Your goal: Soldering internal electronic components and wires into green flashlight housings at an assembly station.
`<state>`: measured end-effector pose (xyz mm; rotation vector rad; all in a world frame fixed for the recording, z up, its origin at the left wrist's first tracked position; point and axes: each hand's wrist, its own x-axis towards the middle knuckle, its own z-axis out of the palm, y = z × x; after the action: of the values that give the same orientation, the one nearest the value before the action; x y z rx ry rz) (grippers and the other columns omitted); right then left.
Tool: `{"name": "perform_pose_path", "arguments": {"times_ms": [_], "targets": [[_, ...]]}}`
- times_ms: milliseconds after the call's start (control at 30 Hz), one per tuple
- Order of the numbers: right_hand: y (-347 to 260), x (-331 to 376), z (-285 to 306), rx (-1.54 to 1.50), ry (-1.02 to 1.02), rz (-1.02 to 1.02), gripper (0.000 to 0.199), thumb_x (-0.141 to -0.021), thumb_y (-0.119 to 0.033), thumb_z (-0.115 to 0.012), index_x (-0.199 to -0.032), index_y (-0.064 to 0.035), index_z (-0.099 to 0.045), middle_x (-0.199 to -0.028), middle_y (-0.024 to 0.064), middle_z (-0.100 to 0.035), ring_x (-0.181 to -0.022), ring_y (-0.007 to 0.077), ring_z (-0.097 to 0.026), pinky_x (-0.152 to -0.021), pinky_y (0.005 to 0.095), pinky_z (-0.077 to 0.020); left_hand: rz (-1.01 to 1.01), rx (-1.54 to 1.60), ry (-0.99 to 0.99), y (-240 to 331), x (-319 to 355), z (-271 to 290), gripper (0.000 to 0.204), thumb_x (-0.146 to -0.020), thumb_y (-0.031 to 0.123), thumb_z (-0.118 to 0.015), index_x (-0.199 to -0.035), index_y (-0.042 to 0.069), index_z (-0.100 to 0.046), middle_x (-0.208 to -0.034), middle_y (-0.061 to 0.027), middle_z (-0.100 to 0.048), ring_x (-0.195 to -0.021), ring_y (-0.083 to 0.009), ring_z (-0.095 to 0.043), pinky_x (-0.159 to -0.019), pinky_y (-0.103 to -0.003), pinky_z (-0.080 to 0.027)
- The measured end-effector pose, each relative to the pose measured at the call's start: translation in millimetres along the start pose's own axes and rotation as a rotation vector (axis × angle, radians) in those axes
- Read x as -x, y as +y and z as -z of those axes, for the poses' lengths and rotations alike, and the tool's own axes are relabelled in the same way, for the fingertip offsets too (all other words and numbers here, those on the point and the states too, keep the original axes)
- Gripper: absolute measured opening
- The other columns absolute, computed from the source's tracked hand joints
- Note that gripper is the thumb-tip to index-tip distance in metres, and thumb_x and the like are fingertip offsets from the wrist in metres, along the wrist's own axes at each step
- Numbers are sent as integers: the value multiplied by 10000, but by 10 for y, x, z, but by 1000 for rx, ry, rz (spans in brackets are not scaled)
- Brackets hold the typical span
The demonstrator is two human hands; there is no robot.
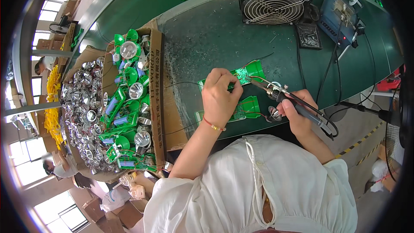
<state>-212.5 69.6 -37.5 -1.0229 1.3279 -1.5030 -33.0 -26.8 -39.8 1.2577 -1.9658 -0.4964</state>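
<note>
My right hand (299, 114) grips a soldering iron (307, 113) with a thin metal feed tube along it. The iron's tip meets the circuit board in the upper green lamp housing (256, 69), or lies just over it. My left hand (219, 92) rests over that housing's left part, thumb and fingers pinched together; what they hold is hidden. Nearer to me lies a second green housing (249, 104) with red wires, partly covered by my left hand and wrist. A silver reflector cup (274, 113) sits beside my right hand's fingers.
On the left, a cardboard box (158, 90) holds many silver reflectors and green lamp housings with blue cells. A fan with a wire grille (274, 6) stands at the back. Right of it are a small dark tray (308, 36) and a blue soldering station (338, 17) with trailing cables.
</note>
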Motion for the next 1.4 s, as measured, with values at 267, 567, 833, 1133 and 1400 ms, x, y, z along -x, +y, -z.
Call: {"name": "perform_pose_path", "arguments": {"times_ms": [267,567,833,1133,1400], "targets": [[27,-71,-53,13,11,-54,151,-803,-63,-604,-836,32,-492,-642,104,-606,-552,109,-585,-510,229,-484,-12,-23,18,-8,-24,-20,78,-618,-27,-633,-668,9,-585,-773,-94,-575,-642,-204,-582,-566,-280,-479],[55,-92,-78,-5,10,-101,124,-799,-45,-602,-821,21,-499,-625,89,-603,-537,98,-578,-495,221,-478,-3,-30,1,14,-30,-6,81,-601,-31,-630,-650,10,-581,-760,-90,-574,-640,-213,-578,-558,-289,-467],[27,-61,-37,-13,55,-14,135,-816,-67,-582,-858,16,-484,-653,113,-596,-538,116,-571,-486,224,-471,0,-17,-5,19,-54,-7,79,-594,-30,-629,-643,11,-582,-756,-91,-575,-638,-220,-578,-556,-294,-465],[3,-96,282,66,241,80,153,-838,-103,-553,-902,16,-481,-680,114,-588,-526,117,-541,-482,218,-447,-5,19,3,35,-75,-44,102,-569,-28,-627,-603,24,-546,-724,-89,-546,-643,-255,-551,-552,-335,-456],[185,-411,823,515,420,266,204,-822,-130,-628,-963,6,-570,-805,31,-577,-693,72,-517,-630,185,-412,14,-19,-25,48,-46,52,72,-595,-30,-618,-629,19,-577,-739,-98,-562,-642,-250,-573,-574,-320,-475]]}}
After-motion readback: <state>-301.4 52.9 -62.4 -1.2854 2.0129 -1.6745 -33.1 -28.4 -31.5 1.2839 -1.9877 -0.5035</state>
